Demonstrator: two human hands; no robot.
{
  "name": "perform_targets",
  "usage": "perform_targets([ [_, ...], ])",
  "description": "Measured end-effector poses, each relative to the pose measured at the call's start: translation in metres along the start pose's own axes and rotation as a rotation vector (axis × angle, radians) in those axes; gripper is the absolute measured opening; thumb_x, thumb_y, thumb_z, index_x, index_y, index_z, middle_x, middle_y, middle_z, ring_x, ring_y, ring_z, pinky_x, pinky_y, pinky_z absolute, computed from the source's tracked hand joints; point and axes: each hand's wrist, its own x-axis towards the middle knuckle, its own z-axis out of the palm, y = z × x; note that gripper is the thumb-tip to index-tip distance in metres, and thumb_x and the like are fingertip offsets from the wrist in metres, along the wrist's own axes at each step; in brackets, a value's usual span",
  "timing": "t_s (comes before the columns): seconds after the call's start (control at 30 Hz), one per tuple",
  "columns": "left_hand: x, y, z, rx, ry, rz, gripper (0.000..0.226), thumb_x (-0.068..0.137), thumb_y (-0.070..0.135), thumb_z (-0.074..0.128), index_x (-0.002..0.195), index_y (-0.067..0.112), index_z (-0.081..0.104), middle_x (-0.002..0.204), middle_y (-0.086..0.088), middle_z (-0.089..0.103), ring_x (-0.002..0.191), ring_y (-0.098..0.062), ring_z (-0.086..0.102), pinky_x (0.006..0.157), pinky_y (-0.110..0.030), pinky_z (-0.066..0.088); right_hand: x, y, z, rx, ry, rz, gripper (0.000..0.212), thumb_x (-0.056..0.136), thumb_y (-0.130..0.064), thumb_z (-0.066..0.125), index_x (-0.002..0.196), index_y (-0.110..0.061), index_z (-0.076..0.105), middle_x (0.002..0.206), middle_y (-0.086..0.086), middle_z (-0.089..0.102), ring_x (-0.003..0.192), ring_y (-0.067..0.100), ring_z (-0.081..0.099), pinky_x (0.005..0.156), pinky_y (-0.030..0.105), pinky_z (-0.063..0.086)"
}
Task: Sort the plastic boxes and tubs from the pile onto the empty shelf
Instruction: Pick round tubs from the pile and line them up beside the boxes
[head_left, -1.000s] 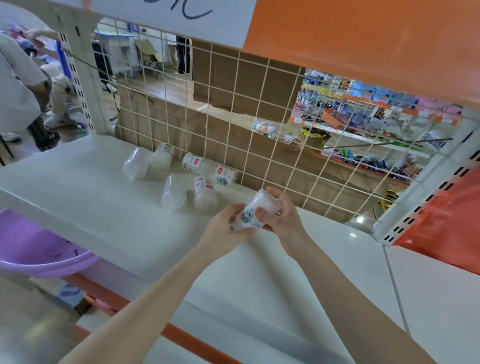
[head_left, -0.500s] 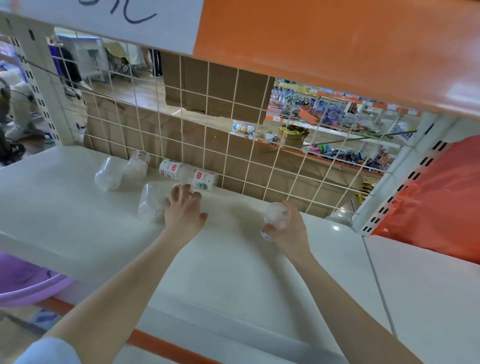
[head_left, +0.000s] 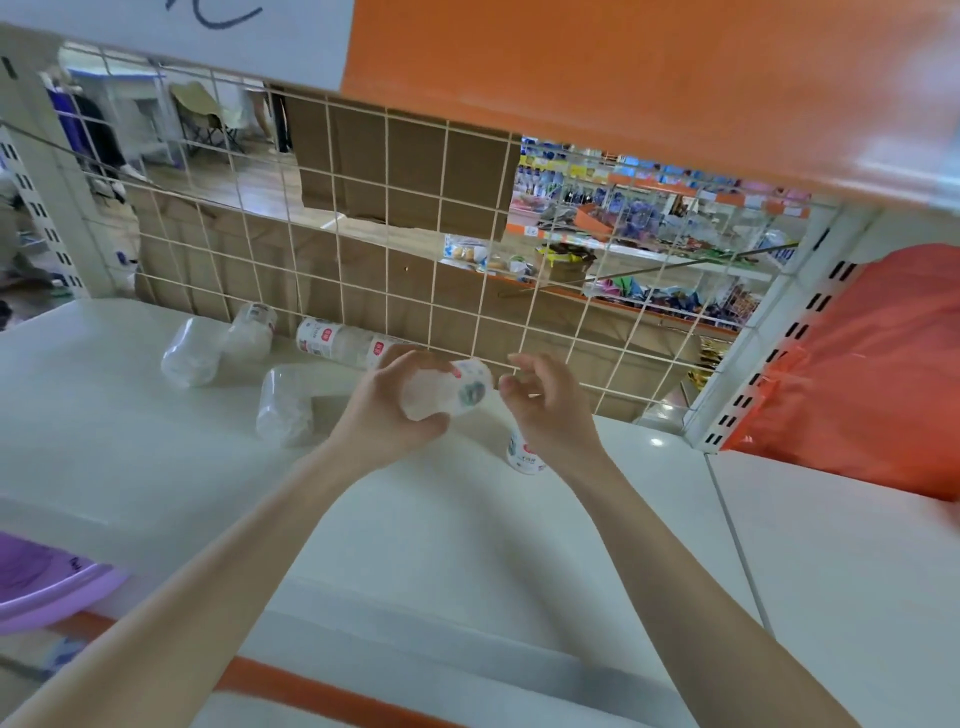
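Observation:
My left hand grips a clear plastic tub with a printed label, held on its side above the white shelf. My right hand hovers just right of that tub, fingers loosely curled and holding nothing. Below my right hand a labelled tub stands upright on the shelf. Several clear tubs lie on their sides further left: one near my left wrist, two at the far left, and a stacked pair against the wire mesh.
A wire mesh back with cardboard behind it closes the shelf. A perforated white upright and an orange bag stand at the right. A purple basin sits below left. An orange shelf hangs overhead.
My right hand has let go of the tub it set upright on the shelf. My left hand picked a tub from the pile and lifted it toward my right hand.

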Motion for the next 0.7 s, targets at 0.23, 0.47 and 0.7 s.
perform_targets([
  [0.23,-0.006,0.030,-0.021,-0.431,-0.208,-0.028,0.053,0.052,0.022,0.066,0.104,0.028,0.059,0.101,0.003,0.060,0.092,-0.007,0.057,0.076,-0.019,0.047,-0.008,-0.019,-0.003,0.700,-0.360,0.376,0.008,0.094,-0.012,0.051,0.090,-0.014,0.057,0.083,0.003,0.061,0.072,0.014,0.061,0.064,0.026,0.052],
  [0.47,-0.014,0.025,0.000,-0.555,0.035,-0.359,0.063,0.078,0.007,0.070,0.131,0.022,0.038,0.113,-0.002,0.054,0.089,-0.012,0.058,0.070,-0.022,0.051,-0.022,-0.006,0.026,0.448,0.021,0.181,0.026,0.079,-0.010,0.070,0.100,-0.020,0.056,0.099,-0.001,0.060,0.090,0.015,0.058,0.077,0.032,0.052],
  [0.7,-0.035,-0.005,0.022,-0.223,0.222,-0.413,0.073,0.062,0.026,0.077,0.125,0.025,0.041,0.113,0.006,0.052,0.101,-0.016,0.053,0.083,-0.030,0.044,-0.045,0.021,0.026,0.098,0.100,0.034,0.042,0.080,-0.029,0.054,0.119,-0.013,0.054,0.113,-0.010,0.048,0.110,0.008,0.045,0.085,0.008,0.032],
])
